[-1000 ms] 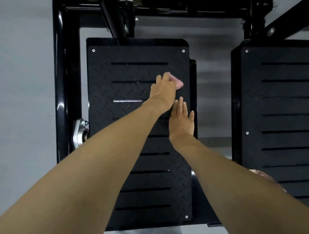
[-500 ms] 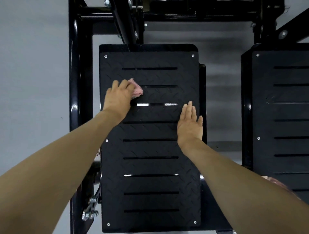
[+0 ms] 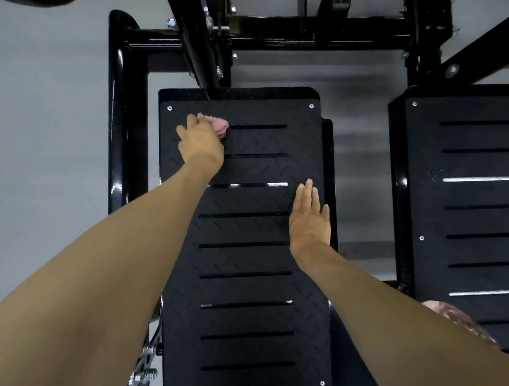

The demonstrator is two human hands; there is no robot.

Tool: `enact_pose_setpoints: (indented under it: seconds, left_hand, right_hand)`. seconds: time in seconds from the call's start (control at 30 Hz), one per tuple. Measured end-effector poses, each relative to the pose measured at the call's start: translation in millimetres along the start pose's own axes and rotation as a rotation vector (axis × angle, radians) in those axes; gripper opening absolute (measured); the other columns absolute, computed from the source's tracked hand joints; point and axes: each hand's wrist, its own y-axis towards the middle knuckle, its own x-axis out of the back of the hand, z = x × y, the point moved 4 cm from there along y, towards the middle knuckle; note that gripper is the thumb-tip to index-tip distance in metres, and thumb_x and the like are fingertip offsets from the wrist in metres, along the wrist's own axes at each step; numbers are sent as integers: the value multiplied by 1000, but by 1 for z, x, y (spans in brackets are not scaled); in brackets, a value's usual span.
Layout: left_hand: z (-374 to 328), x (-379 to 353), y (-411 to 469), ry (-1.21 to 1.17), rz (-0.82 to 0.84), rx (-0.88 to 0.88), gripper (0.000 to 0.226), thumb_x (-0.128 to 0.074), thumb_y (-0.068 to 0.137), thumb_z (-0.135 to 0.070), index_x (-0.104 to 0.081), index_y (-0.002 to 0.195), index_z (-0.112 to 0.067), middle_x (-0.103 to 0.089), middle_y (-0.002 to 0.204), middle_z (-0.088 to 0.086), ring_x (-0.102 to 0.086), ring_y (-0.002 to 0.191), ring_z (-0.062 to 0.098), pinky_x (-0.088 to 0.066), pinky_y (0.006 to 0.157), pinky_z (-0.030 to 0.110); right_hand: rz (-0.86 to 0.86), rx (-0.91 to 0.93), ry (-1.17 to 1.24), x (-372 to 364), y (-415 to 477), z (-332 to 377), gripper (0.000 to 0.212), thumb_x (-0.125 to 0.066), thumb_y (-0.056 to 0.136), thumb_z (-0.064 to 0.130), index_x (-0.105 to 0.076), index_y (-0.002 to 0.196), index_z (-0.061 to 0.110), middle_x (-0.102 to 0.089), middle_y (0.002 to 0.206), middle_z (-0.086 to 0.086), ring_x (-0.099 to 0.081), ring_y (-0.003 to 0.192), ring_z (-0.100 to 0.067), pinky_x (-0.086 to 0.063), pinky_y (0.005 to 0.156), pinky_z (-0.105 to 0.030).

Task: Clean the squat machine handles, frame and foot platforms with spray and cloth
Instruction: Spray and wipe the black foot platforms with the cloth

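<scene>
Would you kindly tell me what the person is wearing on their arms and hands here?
The left hand and right hand are bare: no gloves, and no rings or watch that I can see. The left forearm and right forearm are uncovered too, with no sleeve in view.

A smooth grey floor (image 3: pixel 55 137) is seen throughout, matt and evenly toned along its left side. Towards the right, a strip of it is crossed by soft shadow bands (image 3: pixel 360 148), darker and lighter by turns, with blurred edges. Lower in that strip a darker grey band (image 3: pixel 366 250) is laid across, dotted with a few small specks. The scene is lit evenly and diffusely. A dark shape (image 3: pixel 35 2) is cut off at the top left corner; what it is cannot be told.
</scene>
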Motion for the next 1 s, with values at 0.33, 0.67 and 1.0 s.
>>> enact_pose_setpoints:
  seconds: [0.33,0.67,1.0]
  left_hand:
    - [-103,-27,-16,20,137,-334,52,-52,88,1,-41,139,-4,-38,138,11,-35,124,33,-39,99,37]
    - [-102,-27,-25,282,72,-640,66,-57,85,1,-30,144,-10,-32,145,7,-33,124,33,-38,96,40]
    - [27,5,2,352,0,-358,73,-54,79,10,-30,145,-10,-39,137,10,-38,114,38,-44,90,43]
  right_hand:
    - [-17,6,53,-3,2,-1,121,-73,78,12,30,139,-5,34,148,-25,14,145,-34,-19,118,-43]
    - [-16,15,77,-2,2,-1,118,-70,80,8,31,139,-4,36,148,-22,15,145,-32,-20,118,-43]
    - [1,17,-2,2,-2,-1,119,-72,79,11,29,140,-6,33,149,-26,12,146,-35,-17,119,-45]
